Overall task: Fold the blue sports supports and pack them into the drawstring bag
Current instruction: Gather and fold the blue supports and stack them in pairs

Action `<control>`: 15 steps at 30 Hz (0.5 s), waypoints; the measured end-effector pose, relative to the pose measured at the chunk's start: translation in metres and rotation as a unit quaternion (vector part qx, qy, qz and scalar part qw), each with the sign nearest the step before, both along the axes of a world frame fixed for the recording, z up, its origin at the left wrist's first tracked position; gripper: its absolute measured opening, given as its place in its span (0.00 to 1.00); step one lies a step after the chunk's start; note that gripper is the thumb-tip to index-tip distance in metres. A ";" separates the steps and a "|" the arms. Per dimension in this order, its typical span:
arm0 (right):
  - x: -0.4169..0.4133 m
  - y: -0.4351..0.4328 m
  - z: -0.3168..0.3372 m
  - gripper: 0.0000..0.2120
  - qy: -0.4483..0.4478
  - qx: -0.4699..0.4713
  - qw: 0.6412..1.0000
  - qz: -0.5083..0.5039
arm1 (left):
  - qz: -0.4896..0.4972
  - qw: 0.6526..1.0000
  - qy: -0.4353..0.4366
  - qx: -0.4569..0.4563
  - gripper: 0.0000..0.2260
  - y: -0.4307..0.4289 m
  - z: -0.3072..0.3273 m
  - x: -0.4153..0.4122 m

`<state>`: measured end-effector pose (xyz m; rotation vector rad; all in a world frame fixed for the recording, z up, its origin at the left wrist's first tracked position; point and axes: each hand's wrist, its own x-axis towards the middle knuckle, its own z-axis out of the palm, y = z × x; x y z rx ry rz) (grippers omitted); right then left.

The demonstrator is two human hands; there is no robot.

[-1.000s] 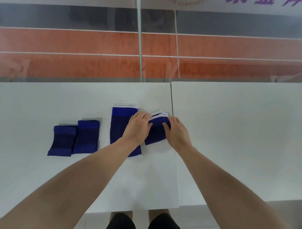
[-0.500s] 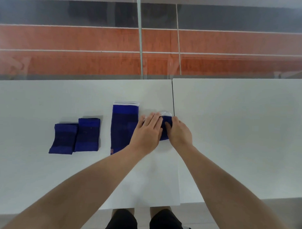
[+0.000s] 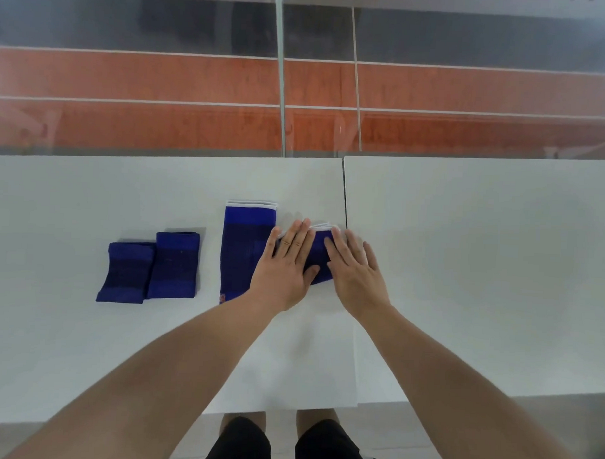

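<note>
Head view: left hand (image 3: 286, 264), right hand (image 3: 358, 274) press folded support (image 3: 319, 252).

Two white worktops (image 3: 481, 270) are butted together before a glass pane (image 3: 197, 71), an orange-red lined floor (image 3: 126, 120) being seen beyond.

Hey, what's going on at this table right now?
A person presses the left hand and right hand flat onto a folded blue support on the white table. A long support lies unfolded just left of it, and two shorter supports sit farther left. No drawstring bag is in view.
</note>
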<state>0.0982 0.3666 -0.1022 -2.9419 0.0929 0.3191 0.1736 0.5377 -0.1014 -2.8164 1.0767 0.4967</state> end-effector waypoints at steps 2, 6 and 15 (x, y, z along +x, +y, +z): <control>-0.002 0.000 0.000 0.27 0.041 -0.028 0.999 -0.007 | -0.013 1.000 -0.003 0.028 0.31 0.009 0.003 -0.003; 0.006 0.005 0.018 0.27 0.086 -0.074 0.993 0.012 | -0.035 0.999 0.012 0.025 0.31 0.032 0.023 -0.003; -0.006 0.065 0.049 0.20 0.048 -0.002 0.993 0.112 | -0.093 0.989 0.083 0.073 0.34 0.132 0.038 -0.010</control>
